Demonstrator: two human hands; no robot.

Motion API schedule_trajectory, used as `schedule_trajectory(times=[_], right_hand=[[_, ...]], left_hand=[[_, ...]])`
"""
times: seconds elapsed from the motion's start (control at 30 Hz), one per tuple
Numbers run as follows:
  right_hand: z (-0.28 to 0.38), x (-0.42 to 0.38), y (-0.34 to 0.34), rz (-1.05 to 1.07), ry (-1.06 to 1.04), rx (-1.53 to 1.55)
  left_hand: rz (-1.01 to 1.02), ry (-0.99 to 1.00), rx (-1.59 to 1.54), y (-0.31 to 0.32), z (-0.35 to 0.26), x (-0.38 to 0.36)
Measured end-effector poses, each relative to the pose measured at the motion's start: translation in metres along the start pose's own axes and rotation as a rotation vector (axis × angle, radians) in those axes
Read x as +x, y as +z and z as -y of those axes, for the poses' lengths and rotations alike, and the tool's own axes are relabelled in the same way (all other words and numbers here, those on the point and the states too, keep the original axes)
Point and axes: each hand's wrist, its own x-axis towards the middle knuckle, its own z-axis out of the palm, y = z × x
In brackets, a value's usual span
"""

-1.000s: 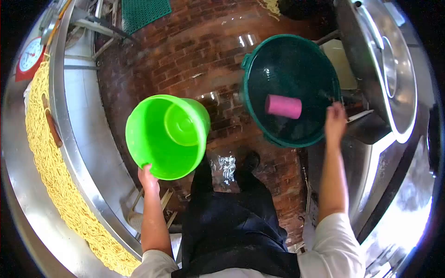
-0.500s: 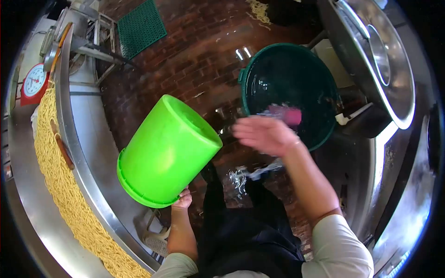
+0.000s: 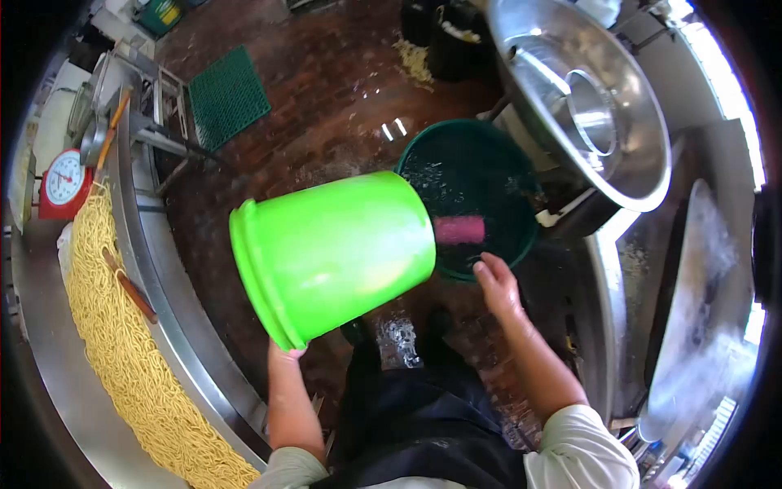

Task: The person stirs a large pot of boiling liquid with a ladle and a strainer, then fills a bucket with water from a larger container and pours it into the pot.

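Note:
A bright green bucket (image 3: 338,253) is held on its side in front of me, its rim to the left and its base to the right. My left hand (image 3: 287,350) is closed on the lower edge of the rim, the fingers mostly hidden. My right hand (image 3: 498,287), empty with its fingers somewhat apart, is just off the near edge of a dark green tub (image 3: 525,159) of water. In that water is a pink cylindrical thing (image 3: 461,230), partly covered by the bucket's base.
Noodles (image 3: 130,359) lie along the steel counter (image 3: 61,399) at left, near a red scale (image 3: 65,183). A large steel bowl (image 3: 643,147) stands beyond the tub at right. Steam rises at far right. The brick floor (image 3: 326,98) is wet, with a green mat (image 3: 228,98).
The green bucket has swung from a slant to nearly level, its base now towards the tub. My right hand has drawn back towards me from beside the bucket. The view has shifted too.

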Motion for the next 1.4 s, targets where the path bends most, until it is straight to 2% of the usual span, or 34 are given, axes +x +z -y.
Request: schedule_trajectory(times=[0.03, 0.1, 0.17, 0.23, 0.3, 0.33, 0.37, 0.5, 0.63, 0.7, 0.77, 0.83, 0.9, 0.93, 1.07, 1.3, 1.4], right_hand=[[0.026, -0.025, -0.002, -0.007, -0.048, 0.000], [0.062, -0.068, -0.015, 0.038, -0.164, -0.004], [0.099, -0.100, -0.031, 0.049, -0.318, -0.166], [0.100, -0.109, -0.042, -0.011, -0.540, -0.424], [0.102, -0.108, -0.046, 0.021, -0.510, -0.470], [0.100, -0.105, -0.044, -0.038, -0.478, -0.521], [0.099, -0.099, -0.043, -0.102, -0.445, -0.575], [0.107, -0.046, -0.053, -0.205, -0.394, -0.694], [0.128, 0.021, -0.045, -0.238, -0.253, -0.788], [0.133, 0.052, -0.040, -0.239, -0.204, -0.821], [0.138, 0.077, -0.032, -0.232, -0.131, -0.834], [0.141, 0.106, -0.028, -0.247, -0.075, -0.832], [0.136, 0.127, -0.028, -0.266, 0.050, -0.795], [0.132, 0.136, -0.032, -0.252, 0.112, -0.772], [0.111, 0.163, -0.043, -0.266, 0.217, -0.715], [0.096, 0.188, -0.045, -0.294, 0.308, -0.690], [0.089, 0.199, -0.045, -0.279, 0.279, -0.713]], left_hand=[[-0.032, 0.162, 0.258, 0.055, -0.018, -0.023], [0.127, -0.100, 0.124, 0.102, -0.055, -0.038], [0.165, -0.055, 0.340, 0.145, -0.066, -0.032], [0.238, -0.038, 0.574, 0.194, -0.058, -0.032], [0.199, -0.127, 0.750, 0.227, -0.040, -0.014], [0.159, -0.189, 0.846, 0.245, -0.032, -0.007], [0.258, -0.274, 0.925, 0.256, -0.030, -0.002], [0.210, -0.422, 0.937, 0.304, -0.009, 0.038], [0.234, -0.688, 0.873, 0.315, -0.001, 0.104], [0.227, -0.757, 0.879, 0.330, -0.001, 0.144], [0.210, -0.902, 0.763, 0.323, 0.007, 0.176], [0.176, -0.931, 0.723, 0.339, 0.015, 0.190], [-0.078, -0.713, 0.578, 0.353, 0.032, 0.197], [0.074, -0.856, 0.602, 0.353, 0.026, 0.203], [0.138, -0.902, 0.632, 0.377, 0.038, 0.215], [0.093, -0.936, 0.618, 0.373, 0.059, 0.249], [0.049, -0.974, 0.548, 0.366, 0.067, 0.256]])
